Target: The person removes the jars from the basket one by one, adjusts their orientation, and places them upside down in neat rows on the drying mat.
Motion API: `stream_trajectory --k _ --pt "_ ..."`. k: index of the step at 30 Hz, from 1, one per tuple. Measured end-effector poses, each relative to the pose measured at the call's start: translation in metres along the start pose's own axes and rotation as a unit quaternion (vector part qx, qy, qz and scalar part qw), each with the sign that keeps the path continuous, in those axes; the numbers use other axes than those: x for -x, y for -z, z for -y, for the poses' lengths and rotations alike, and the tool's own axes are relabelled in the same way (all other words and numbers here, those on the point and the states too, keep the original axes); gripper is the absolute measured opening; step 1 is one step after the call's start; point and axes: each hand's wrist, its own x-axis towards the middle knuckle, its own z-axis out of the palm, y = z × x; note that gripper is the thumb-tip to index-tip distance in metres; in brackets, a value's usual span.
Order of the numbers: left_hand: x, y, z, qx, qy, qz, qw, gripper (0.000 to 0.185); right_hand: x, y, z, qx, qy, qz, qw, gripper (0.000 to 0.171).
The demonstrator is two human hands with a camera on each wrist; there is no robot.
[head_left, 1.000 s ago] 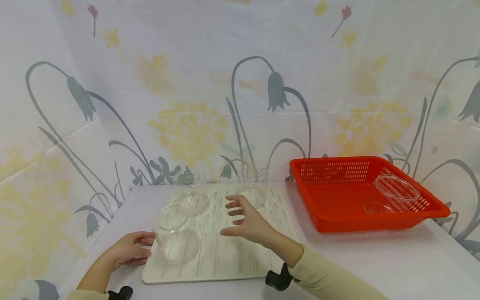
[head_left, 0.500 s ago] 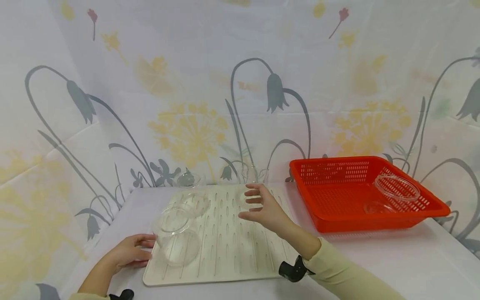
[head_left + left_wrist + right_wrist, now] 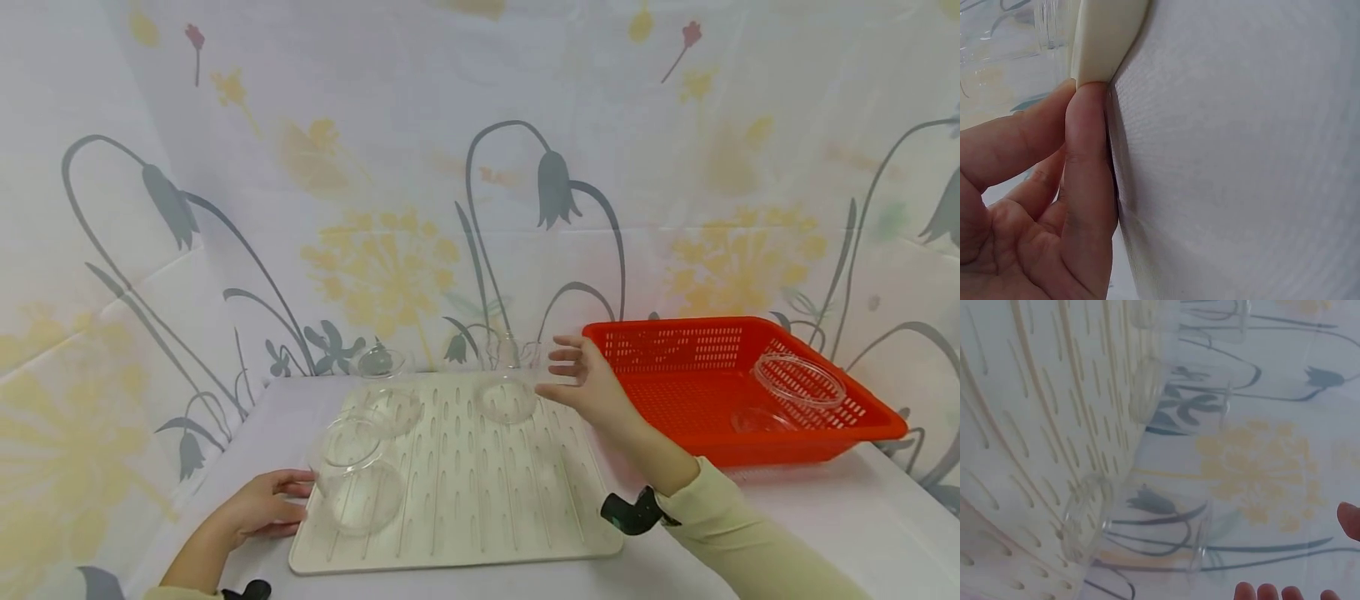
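Observation:
My left hand [image 3: 262,504] rests at the left edge of a cream ribbed drying mat [image 3: 480,500]; in the left wrist view its fingertips touch the mat's edge. On the mat stand three clear glasses: one at the front left [image 3: 358,475], another behind it [image 3: 386,387], a third at the back centre [image 3: 508,379]. My right hand [image 3: 596,383] hovers above the mat's right side, its fingers curved apart with nothing between them, just to the right of the back-centre glass. The right wrist view shows this glass [image 3: 1141,525] in front of the other two.
A red plastic basket [image 3: 750,452] stands at the right, close to my right hand, with a clear glass [image 3: 798,379] in it. White cloth covers the table [image 3: 787,517]. A flower-patterned curtain [image 3: 450,167] hangs behind.
My right hand has moved right and back, from over the middle of the mat, past the back-centre glass, to the basket's left side. My left hand has stayed at the mat's edge.

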Motion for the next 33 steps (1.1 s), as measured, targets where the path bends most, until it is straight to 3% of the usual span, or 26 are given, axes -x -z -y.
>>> stream_trajectory --k 7,21,33 --pt "0.0 -0.001 -0.001 -0.006 0.01 -0.01 0.9999 0.057 -0.007 0.027 0.0 0.02 -0.008 -0.032 0.999 0.066" --pt "0.0 -0.001 -0.002 -0.008 0.001 -0.006 1.0 0.057 -0.014 0.076 0.002 0.013 -0.058 -0.073 0.996 0.07" --pt "0.002 -0.003 -0.003 -0.013 0.011 -0.016 0.9997 0.055 -0.019 0.119 -0.005 0.025 -0.042 -0.114 0.992 0.067"
